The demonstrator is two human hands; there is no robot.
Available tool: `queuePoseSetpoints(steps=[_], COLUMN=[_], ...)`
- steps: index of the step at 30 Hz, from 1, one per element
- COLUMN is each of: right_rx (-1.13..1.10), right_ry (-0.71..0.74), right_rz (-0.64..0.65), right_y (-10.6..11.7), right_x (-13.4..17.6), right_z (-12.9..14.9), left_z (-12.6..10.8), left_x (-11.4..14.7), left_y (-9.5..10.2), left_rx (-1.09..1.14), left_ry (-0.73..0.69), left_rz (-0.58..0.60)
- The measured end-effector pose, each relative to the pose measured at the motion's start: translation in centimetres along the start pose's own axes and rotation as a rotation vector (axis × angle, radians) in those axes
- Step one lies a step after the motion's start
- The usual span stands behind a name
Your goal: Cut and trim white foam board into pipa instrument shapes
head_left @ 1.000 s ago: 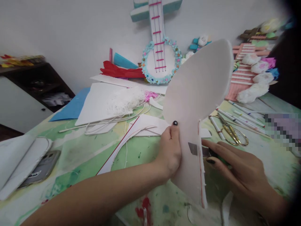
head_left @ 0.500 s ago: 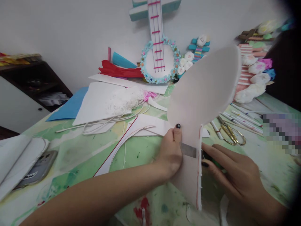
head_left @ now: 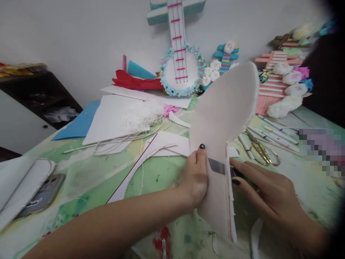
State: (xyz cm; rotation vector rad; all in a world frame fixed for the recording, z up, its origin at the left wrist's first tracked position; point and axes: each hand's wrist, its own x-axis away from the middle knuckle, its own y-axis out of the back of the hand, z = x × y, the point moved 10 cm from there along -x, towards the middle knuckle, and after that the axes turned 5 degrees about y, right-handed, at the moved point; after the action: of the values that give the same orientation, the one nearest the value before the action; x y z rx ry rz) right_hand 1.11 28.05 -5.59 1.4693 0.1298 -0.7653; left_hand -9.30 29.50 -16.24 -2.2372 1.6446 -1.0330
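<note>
A white foam board cutout (head_left: pixel 221 104) with a rounded upper part and a straight lower strip stands upright over the table. My left hand (head_left: pixel 195 176) is closed on its left side, thumb on the face near the middle. My right hand (head_left: pixel 265 190) grips a utility knife (head_left: pixel 216 166), its flat metal blade lying across the strip's face and touching the right edge. Most of the knife's handle is hidden by the fingers. A red line and small ragged crumbs run along that edge.
Foam board offcuts (head_left: pixel 172 143), white string (head_left: pixel 142 117) and a blue sheet (head_left: pixel 78 120) lie on the left and middle. Gold-handled scissors (head_left: pixel 261 149) and several markers (head_left: pixel 280 136) lie right. A flower-trimmed banjo model (head_left: pixel 181 68) leans on the wall; a phone (head_left: pixel 43 199) lies front left.
The cutout has turned, its rounded top swinging left and its lower end shifting slightly right. The knife blade has tilted and moved a little upward in view. Both hands keep their hold.
</note>
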Motion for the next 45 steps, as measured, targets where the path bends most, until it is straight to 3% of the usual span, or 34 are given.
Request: queuePoseSetpoints(steps=[5,12,25,28,32,36,45], right_rx=[0.01,-0.007,-0.037,-0.056,-0.08,-0.088,-0.078], right_ry=[-0.01,-0.054,-0.064,-0.076,-0.06,-0.026,-0.047], right_rz=[-0.026,-0.035,-0.051,-0.08,-0.082,-0.07,-0.112], right_y=[0.2,0.3,0.3,0.6,0.5,0.4,0.4], right_x=[0.0,0.0,0.2,0.6,0.6,0.3,0.4], right_z=[-0.4,-1.5,-1.9,-2.4,-2.3,-1.6,-1.1], left_z=[-1.1,-0.9,-1.1,-1.2,0.1,1.3,0.6], left_x=[0.4,0.5,0.5,0.3,0.2,0.8,1.1], left_y=[0.4,0.5,0.1,-0.3,-1.8,-2.6,-3.1], left_rx=[-0.082,-0.089,-0.119,-0.047,0.125,0.225,0.28], left_ry=[-0.074,-0.039,-0.049,-0.011,0.21,0.38,0.314], left_rz=[-0.056,-0.066,-0.02,0.052,0.254,0.35,0.387])
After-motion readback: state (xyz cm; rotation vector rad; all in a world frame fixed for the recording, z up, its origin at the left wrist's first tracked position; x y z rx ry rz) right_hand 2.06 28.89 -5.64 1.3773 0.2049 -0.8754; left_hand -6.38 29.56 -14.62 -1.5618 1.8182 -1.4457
